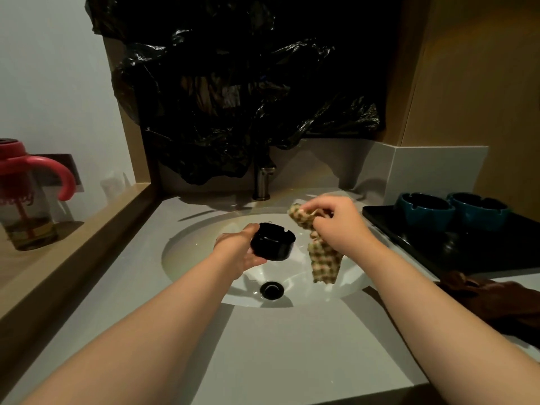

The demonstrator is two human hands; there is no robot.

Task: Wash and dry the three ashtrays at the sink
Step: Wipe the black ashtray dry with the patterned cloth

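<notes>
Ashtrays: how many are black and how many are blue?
Black ashtray, in the left hand: 1
Blue ashtrays, on the black tray: 2
Total: 3

We see a round black ashtray (273,242) tilted above the white sink (187,249), a checked cloth (324,258) hanging just beside it, and a teal ashtray (423,211) and a second teal ashtray (479,210) upright side by side on a black tray (423,249) to the right.

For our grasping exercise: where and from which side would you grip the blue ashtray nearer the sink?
Its rim, from above: the round blue ashtray stands upright, mouth up, on the flat black tray, and a second blue ashtray crowds its right side.
</notes>
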